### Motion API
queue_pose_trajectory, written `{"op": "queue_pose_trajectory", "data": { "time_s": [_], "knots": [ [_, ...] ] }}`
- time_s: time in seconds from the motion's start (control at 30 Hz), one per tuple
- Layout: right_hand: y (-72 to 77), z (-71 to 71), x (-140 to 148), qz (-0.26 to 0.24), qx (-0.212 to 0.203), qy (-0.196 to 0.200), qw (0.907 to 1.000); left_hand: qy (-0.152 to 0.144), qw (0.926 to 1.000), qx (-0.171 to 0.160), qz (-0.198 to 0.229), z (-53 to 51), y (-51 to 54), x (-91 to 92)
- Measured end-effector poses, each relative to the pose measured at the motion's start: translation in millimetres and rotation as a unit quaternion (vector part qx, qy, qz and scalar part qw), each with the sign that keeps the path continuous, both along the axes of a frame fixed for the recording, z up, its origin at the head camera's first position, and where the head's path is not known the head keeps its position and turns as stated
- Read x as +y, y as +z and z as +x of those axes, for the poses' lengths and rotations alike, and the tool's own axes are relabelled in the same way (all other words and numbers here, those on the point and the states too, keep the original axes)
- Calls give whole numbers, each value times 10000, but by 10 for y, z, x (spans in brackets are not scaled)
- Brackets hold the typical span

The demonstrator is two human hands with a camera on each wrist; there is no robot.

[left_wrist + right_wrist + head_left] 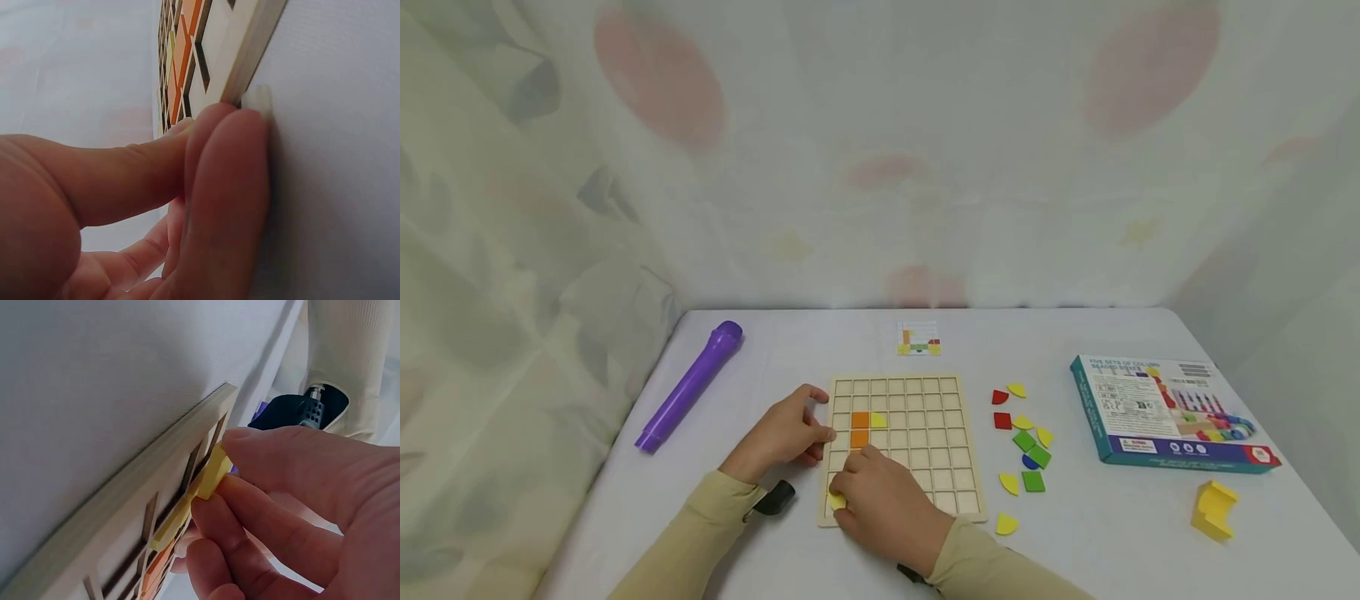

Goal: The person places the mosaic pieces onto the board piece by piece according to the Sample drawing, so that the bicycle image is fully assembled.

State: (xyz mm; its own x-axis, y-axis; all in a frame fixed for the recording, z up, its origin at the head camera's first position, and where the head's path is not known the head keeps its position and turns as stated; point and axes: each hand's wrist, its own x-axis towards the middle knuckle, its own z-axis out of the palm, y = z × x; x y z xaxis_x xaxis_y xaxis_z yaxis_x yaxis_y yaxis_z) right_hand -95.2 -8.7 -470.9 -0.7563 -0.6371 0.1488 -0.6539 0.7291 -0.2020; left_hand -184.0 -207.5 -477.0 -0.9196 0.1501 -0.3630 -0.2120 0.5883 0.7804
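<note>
A wooden grid board lies flat on the table. My left hand is at its left edge, and the left wrist view shows thumb and fingers gripping the rim. Over the board's near-left corner, my right hand pinches a yellow quarter-circle tile between thumb and fingers. Another yellow tile sits in the grid beside it in the right wrist view. Orange square tiles and a yellow quarter-circle tile occupy cells farther up. The right hand hides part of the grid.
Right of the board lie loose tiles: a red square, green squares, yellow quarter-circles and a partly covered blue one. A pattern card lies behind. Farther out are a purple microphone-shaped tube, a box and a yellow block.
</note>
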Motion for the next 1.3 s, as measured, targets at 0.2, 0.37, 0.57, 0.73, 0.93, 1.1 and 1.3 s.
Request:
{"op": "queue_pose_trajectory", "data": {
  "time_s": [0.2,0.37,0.57,0.73,0.93,1.1,1.3],
  "knots": [
    [-14,-16,7,-123,-61,-1,9999,-9,10000,-36,-4,-12,16,3],
    [-23,-24,11,-237,-121,10,9996,-2,10000,-37,-40,-24,16,9],
    [-20,-29,1,-206,-157,59,9996,-17,9999,-67,-110,-38,30,28],
    [-20,-33,-10,-162,-203,51,9996,-38,9999,-70,-138,-49,23,32],
    [-12,-22,-20,-73,-119,5,9999,-51,9999,-52,-136,-49,11,26],
    [-12,-10,-28,-25,-101,-28,9999,-14,9999,-85,-140,-42,13,27],
    [-13,-13,-30,13,-127,62,9999,15,9998,-94,-152,-24,8,14]
  ]
}}
